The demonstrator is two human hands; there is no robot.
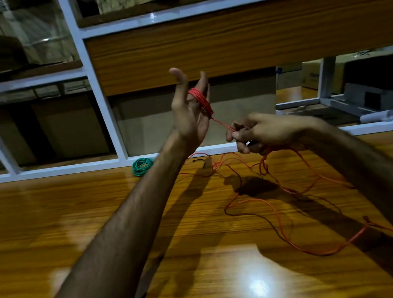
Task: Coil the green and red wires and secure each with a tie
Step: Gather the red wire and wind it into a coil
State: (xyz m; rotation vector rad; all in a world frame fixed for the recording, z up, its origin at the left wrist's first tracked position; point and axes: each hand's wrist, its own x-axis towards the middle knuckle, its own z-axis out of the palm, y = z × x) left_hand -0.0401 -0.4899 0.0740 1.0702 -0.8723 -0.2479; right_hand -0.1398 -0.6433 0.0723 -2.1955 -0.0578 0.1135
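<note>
My left hand (189,107) is raised above the table with its fingers straight and the thumb up. Several turns of the red wire (201,100) are wound round its fingers. A taut strand runs down to my right hand (259,132), which pinches the red wire between thumb and fingers. The rest of the red wire lies in loose loops (271,204) on the wooden table (74,213). The green wire (142,166) lies coiled at the table's far edge, left of my left forearm. A small black tie (200,161) lies on the table near it.
A white metal frame (98,81) with a wooden panel (226,38) rises behind the table. Cardboard boxes (312,72) stand on shelves beyond it. A lamp's bright glare (258,288) shows on the near table top.
</note>
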